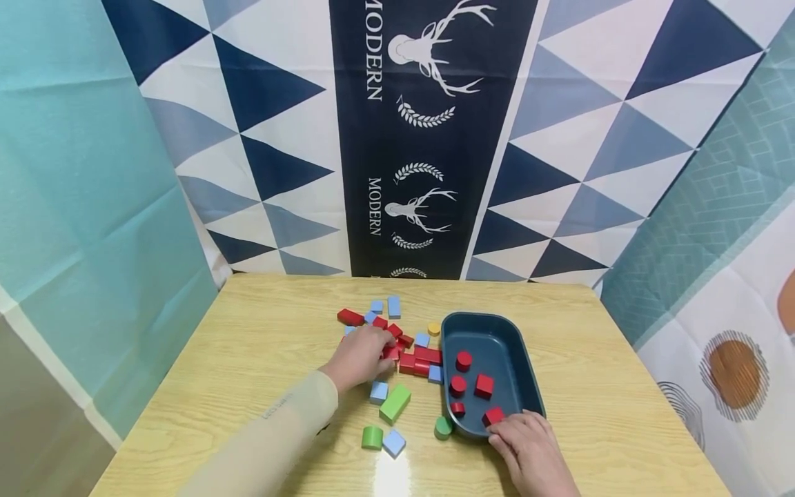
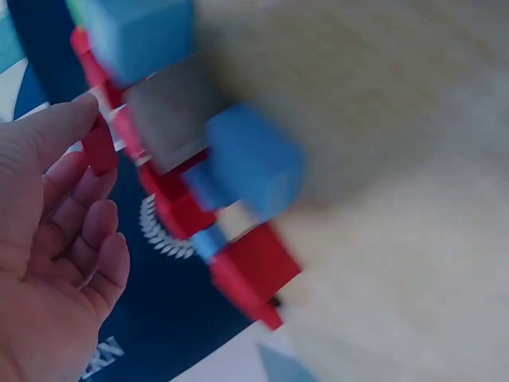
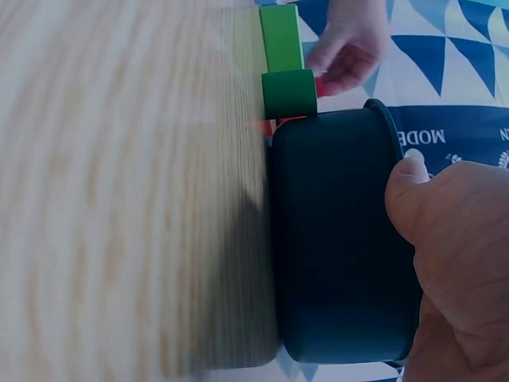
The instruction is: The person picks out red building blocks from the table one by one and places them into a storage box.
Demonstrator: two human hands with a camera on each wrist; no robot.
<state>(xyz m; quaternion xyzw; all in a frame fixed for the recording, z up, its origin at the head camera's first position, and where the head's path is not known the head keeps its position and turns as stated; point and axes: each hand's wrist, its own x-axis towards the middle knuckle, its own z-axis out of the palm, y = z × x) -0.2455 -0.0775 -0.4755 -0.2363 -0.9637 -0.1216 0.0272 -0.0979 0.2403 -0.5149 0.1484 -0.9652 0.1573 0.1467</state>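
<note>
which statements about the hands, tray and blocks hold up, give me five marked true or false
1. The left hand pinches a red block. True.
2. The tray has red blocks in it. True.
3. The right hand is off the tray. False: it grips the tray.
4. The yellow block lies in the tray. False: it lies outside, on the table.
5. Blue blocks lie on the table. True.
</note>
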